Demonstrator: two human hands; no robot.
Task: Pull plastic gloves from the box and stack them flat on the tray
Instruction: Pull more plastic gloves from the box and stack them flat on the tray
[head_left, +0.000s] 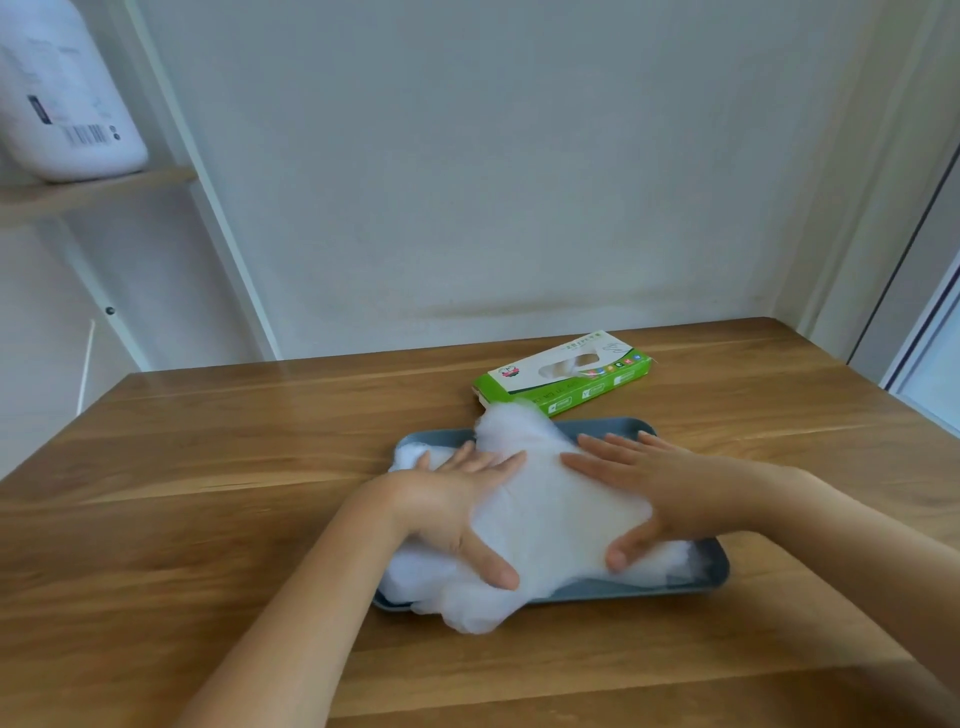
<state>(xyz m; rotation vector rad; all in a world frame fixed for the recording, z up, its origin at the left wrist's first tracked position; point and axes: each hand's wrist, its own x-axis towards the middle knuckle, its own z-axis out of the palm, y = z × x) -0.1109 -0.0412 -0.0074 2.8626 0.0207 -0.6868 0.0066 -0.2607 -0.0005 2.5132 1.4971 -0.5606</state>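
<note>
Down at the near edge, both bare forearms reach in over the wooden table (208, 467), and here are the hands: the left hand (457, 499) lies palm-down on the left side of the heap of white plastic gloves (561, 509), fingers straight and spread, thumb splayed toward the near rim, clasping nothing, just pressing. The right hand (660, 488) mirrors it on the right side, flat and wide open, fingers fanned across the heap, thumb angled down onto it. The gloves sit in the grey-blue tray (623, 590), puffy rather than flat, one fold spilling over the near rim onto the table, another bulging up at the far end. Just beyond the tray's far rim lies the green and white box (566, 374), flat, something pale showing in its top opening. Behind it, a plain wall; far left, a white jug (62, 104) on a wooden shelf (93, 189)
</note>
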